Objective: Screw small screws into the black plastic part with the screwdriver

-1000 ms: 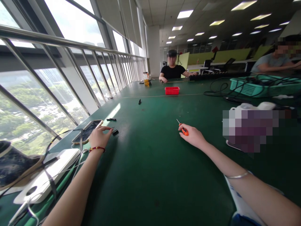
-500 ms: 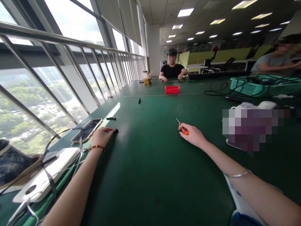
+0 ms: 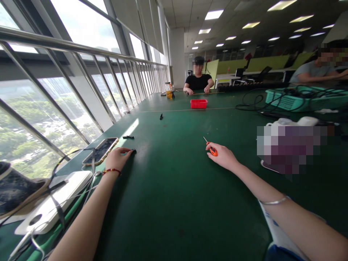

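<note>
Between its thumb and fingertips my left hand (image 3: 119, 158) pinches a small black part (image 3: 133, 150) on the green tabletop (image 3: 174, 188). Just beyond it lies a second black part (image 3: 128, 137), longer and flat, and another small black piece (image 3: 161, 116) rests farther up the table. On the right side, my right hand (image 3: 223, 156) is closed around the orange and black handle of a screwdriver (image 3: 213, 150). Its thin metal shaft points forward and to the left. The exact kind of the black parts is too small to make out.
A phone (image 3: 101, 150), a white power strip (image 3: 58, 199) and cables crowd the left edge by the railing. Farther off sit a red tray (image 3: 198, 104), a jar (image 3: 169, 90) and a teal basket (image 3: 293, 101). Another person (image 3: 198, 79) sits at the far end.
Both my hands stay where they were, holding the same things. The person at the far end has drawn one hand inward slightly.
</note>
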The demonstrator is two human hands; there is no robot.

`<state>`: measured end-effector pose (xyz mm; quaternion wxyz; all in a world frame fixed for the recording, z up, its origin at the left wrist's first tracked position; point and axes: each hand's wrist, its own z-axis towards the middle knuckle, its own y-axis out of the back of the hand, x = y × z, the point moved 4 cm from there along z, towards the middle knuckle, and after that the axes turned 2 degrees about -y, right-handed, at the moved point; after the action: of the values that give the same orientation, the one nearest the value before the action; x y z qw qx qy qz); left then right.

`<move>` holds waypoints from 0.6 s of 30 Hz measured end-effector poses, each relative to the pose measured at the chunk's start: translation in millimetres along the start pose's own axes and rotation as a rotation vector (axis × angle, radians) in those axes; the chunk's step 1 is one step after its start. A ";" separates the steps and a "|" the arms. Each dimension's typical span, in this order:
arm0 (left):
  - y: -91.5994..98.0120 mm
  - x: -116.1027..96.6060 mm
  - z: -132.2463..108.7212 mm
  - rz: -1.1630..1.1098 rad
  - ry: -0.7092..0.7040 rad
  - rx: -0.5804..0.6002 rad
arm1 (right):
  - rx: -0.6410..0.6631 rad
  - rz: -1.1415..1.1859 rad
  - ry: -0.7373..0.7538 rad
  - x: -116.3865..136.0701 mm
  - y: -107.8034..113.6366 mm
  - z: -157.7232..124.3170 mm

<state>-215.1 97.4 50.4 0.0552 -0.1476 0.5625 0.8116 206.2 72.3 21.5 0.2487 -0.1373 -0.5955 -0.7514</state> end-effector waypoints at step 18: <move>-2.2 -0.3 -1.9 -0.085 0.039 -0.010 | 0.011 -0.005 -0.002 0.8 -0.9 -0.7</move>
<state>-213.9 96.5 47.9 0.0777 -0.1875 0.5528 0.8082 205.1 71.6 21.0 0.2470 -0.1355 -0.6002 -0.7486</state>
